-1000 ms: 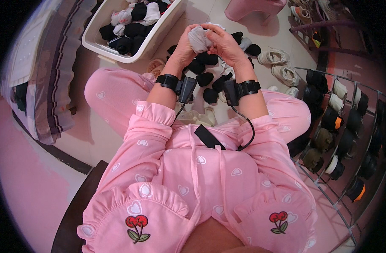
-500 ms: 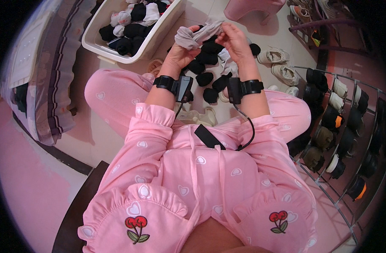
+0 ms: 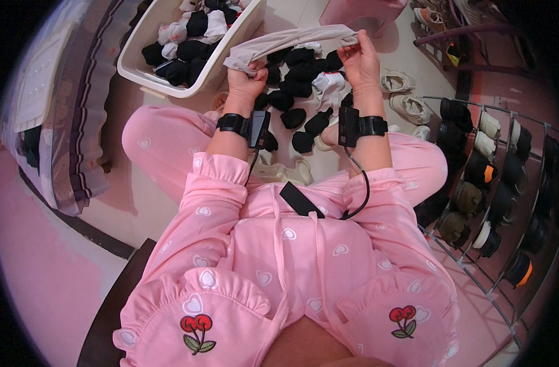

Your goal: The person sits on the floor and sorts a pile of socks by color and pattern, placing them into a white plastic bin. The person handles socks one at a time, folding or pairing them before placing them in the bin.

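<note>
A long light grey sock [image 3: 291, 41] is stretched between my two hands, bowing upward in the middle. My left hand [image 3: 247, 81] is closed on one end, with a bit of cloth sticking out past the fingers. The other end is pinched in my right hand [image 3: 360, 60]. Below the sock, several rolled black socks [image 3: 296, 85] lie on the floor in front of me. A white sock [image 3: 329, 85] with a small red mark is among them, close to my right wrist.
A white plastic bin [image 3: 197, 88] at the far left holds several bundled socks. A pink stool [image 3: 362, 15] stands at the back. Pale shoes [image 3: 408, 104] sit on the floor to the right, beside a metal shoe rack [image 3: 493, 202]. A fabric-draped piece of furniture [image 3: 77, 122] is at the left.
My hands have moved apart, the left one leftward and the right one rightward. The grey sock, bunched before, is now drawn out long between them.
</note>
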### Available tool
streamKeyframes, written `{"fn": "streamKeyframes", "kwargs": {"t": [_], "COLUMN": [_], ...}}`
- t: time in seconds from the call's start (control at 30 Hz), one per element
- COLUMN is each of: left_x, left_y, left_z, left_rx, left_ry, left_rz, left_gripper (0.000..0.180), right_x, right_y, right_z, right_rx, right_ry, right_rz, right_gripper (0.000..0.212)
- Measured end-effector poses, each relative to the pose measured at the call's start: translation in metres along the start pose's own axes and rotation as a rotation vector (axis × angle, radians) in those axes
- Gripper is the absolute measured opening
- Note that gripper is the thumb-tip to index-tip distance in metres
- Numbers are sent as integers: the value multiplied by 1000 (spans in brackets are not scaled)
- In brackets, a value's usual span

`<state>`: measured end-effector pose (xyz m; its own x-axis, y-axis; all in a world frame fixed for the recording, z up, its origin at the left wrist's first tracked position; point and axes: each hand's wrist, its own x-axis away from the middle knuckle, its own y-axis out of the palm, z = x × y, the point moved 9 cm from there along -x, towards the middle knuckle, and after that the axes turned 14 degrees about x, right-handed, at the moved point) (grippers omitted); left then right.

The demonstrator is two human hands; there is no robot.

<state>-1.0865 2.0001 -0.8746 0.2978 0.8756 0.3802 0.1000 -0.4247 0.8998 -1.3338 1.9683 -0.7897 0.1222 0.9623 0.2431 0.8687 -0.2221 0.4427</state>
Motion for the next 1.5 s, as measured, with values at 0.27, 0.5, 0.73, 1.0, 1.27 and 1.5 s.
{"fn": "streamKeyframes", "kwargs": {"t": [0.27, 0.5, 0.73, 1.0, 1.27, 1.5], "left_x": [3, 5, 1, 1, -7, -10], "left_y": [-10, -2, -23, -42, -46, -10], "left_z": [19, 15, 21, 27, 46, 47], "left_rx": [-116, -182, -198, -178, -232, -234], "left_ry": [179, 125, 187, 179, 276, 196], "left_rz": [154, 79, 253, 363, 347, 48], "left_gripper": [25, 28, 17, 18, 14, 17], "right_x": [-2, -3, -3, -9, -16, -17], "right_y": [-28, -23, -29, -41, -80, -110], "right_z": [-26, -29, -30, -24, -50, -52], "right_rx": [2, 10, -338, -490, -580, -468], "right_ry": [-134, -164, -91, -50, -176, -164], "right_rz": [106, 31, 8, -5, -6, 148], "right_gripper": [10, 12, 20, 25, 27, 29]}}
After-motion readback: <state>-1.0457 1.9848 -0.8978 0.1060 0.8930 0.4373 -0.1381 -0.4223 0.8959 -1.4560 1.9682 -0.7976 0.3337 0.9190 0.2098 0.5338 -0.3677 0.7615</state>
